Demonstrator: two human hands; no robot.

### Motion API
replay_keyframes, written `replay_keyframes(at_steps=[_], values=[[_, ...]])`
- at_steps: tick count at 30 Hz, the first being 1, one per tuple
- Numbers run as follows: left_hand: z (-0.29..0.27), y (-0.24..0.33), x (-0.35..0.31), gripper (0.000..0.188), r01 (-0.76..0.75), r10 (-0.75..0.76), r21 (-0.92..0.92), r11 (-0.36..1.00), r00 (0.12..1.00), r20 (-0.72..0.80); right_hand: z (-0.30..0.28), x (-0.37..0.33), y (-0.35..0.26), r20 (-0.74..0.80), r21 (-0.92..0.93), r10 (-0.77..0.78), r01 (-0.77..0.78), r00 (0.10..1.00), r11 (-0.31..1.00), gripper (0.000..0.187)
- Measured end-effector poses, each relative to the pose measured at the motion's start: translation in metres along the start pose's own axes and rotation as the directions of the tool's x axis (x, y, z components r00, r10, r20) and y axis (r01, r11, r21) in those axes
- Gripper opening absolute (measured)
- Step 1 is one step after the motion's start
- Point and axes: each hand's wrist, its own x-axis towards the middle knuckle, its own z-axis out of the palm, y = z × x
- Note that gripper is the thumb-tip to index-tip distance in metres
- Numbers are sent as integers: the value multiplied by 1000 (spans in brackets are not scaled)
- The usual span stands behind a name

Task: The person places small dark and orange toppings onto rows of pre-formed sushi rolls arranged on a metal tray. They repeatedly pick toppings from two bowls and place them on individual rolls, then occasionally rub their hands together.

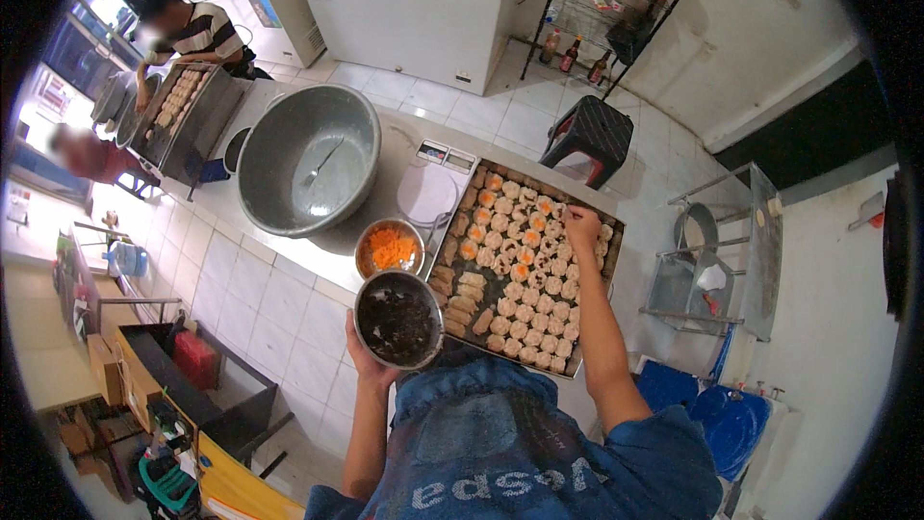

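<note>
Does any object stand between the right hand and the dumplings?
Nothing visible does: the right hand is over the dumplings, and the left hand holds a bowl by the left edge of the tray.

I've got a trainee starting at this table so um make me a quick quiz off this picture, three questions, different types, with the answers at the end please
1. Which of the person's hands holds the metal bowl that is dark inside?
2. True or false: all the dumplings on the tray have an orange topping.
3. What lies in the large grey tub? A, a glass bottle; B, a fork-like utensil; C, a rolling pin.

Key:
1. The left hand.
2. False; only some do.
3. B.
</note>
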Motion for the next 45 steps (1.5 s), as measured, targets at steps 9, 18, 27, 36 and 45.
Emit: replay_keyframes(at_steps=[9,18,27,36,45], values=[[-6,1,4,68,6,-6,-25,1000,1000,-19,-22,-1,2,-52,74,79,-75,996,994,22],[2,4,3,68,-10,11,-14,1000,1000,27,8,5,17,-66,75,-65,70,996,995,18],[-3,8,1,68,-34,34,-15,999,999,-34,-1,2,32,-117,-79,-60,51,991,996,12],[-12,5,3,68,-33,33,-18,999,999,-14,-18,-36,11,191,-133,-124,150,974,980,21],[-12,5,5,69,-15,15,-18,1000,1000,2,-9,-48,6,203,-389,-329,384,922,838,24]])
